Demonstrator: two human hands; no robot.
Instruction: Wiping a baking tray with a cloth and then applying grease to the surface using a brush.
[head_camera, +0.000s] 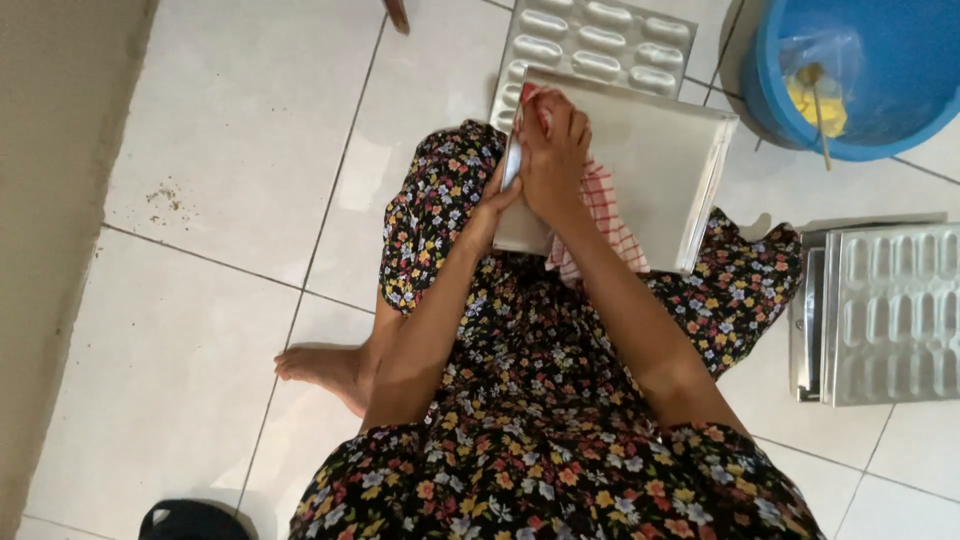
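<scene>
Left hand (492, 205): sits left of centre in the upper half of the frame, clamped on the left edge of a flat metal tray (655, 165), fingers curled round the rim.
Right hand (552, 150): lies on top of the tray near its upper left corner, pressed down on a red-and-white checked cloth (605, 215); the fingers are bent and close together.
Hands together: the two hands touch each other at the tray's left edge.
Tray: centre top of the frame, resting tilted on the person's lap over a dark flowered dress (540, 400); its bare shiny surface shows to the right of the hands.
Cloth: lies under the right wrist and hangs off the tray's lower edge onto the dress.
Mould pan behind (600, 40): a metal pan with oblong hollows lies on the white tiled floor (230, 150) at the top centre, partly hidden by the tray.
Mould pans at right (890, 310): a stack at the right edge of the frame, well apart from the hands.
Blue tub (860, 70): upper right corner, with a clear bag, something yellow and a stick inside.
Foot (325, 370): bare, on the floor at lower left of centre.
</scene>
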